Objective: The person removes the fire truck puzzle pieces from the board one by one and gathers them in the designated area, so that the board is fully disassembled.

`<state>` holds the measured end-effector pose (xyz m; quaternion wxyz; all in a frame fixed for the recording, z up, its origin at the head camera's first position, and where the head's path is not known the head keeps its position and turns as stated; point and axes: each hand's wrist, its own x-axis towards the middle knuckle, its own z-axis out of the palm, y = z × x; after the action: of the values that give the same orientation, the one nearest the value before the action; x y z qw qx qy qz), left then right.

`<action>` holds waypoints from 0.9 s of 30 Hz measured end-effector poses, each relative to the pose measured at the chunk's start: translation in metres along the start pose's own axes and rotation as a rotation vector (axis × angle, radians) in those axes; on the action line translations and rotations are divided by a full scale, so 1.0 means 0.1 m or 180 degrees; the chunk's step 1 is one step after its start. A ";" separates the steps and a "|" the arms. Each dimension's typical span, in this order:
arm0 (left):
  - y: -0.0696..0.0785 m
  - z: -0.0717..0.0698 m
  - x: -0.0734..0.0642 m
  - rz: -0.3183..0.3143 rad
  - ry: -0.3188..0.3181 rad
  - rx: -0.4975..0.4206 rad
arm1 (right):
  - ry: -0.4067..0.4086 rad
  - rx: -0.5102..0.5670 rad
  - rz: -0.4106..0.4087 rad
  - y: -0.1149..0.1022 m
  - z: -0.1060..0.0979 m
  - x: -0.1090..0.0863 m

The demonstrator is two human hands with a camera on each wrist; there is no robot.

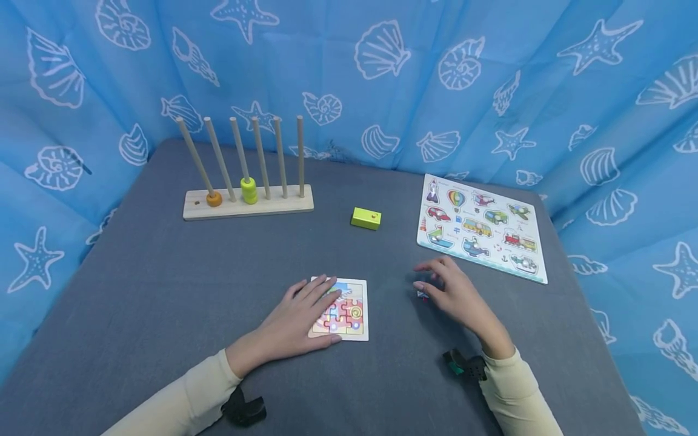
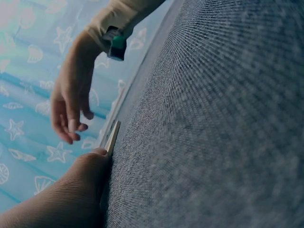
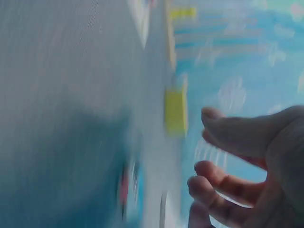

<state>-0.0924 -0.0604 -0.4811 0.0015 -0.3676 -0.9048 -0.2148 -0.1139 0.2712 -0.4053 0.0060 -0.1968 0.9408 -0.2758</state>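
My left hand point(image 1: 302, 315) rests flat on the left part of a small square jigsaw puzzle point(image 1: 357, 297), fingers spread over its upper left and the thumb at its lower edge. Pink, blue and cream pieces show in its pale frame; the rest is hidden under the hand. To the right, my right hand point(image 1: 455, 293) hovers with loosely bent fingers and nothing between them. Below its thumb lies a small white, blue and red piece point(image 1: 422, 295), partly hidden in the head view. In the right wrist view this piece point(image 3: 126, 190) is blurred, apart from the fingertips.
A yellow-green block point(image 1: 366, 218) lies beyond the jigsaw. At the back left stands a wooden peg rack point(image 1: 283, 204) with orange and green beads on two pegs. A vehicle peg puzzle board point(image 1: 493, 209) lies at the back right. Blue shell-print curtains point(image 1: 338, 60) surround the table.
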 end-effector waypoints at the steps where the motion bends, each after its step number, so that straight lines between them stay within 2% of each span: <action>1: 0.00 0.00 0.00 -0.0007 -0.0009 0.0006 | 0.0035 0.0014 -0.0049 -0.08 0.03 0.01; 3: 0.00 0.00 -0.01 -0.0033 -0.0034 0.0014 | -0.0043 0.0045 -0.0093 -0.26 0.11 0.02; 7: 0.01 0.00 -0.02 -0.0072 -0.0064 0.0029 | -0.0410 0.0125 -0.0132 -0.52 0.33 0.04; 12: 0.00 0.00 -0.01 -0.0021 -0.0028 0.0057 | -0.0687 0.0081 -0.0094 -0.66 0.54 0.08; 18: 0.00 0.00 0.00 0.0104 -0.0020 0.0039 | -0.0709 0.0013 -0.0084 -0.68 0.63 0.09; 23: -0.01 -0.02 -0.01 0.0366 -0.0052 0.0087 | -0.0656 0.0099 -0.0049 -0.67 0.65 0.10; 27: -0.03 -0.03 -0.02 0.0500 -0.0174 0.0085 | -0.0670 0.0165 0.0014 -0.66 0.65 0.11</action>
<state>-0.0930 -0.0648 -0.4794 -0.0014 -0.4431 -0.8757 -0.1917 -0.0917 0.1825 -0.4249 0.1104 -0.2223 0.9280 -0.2778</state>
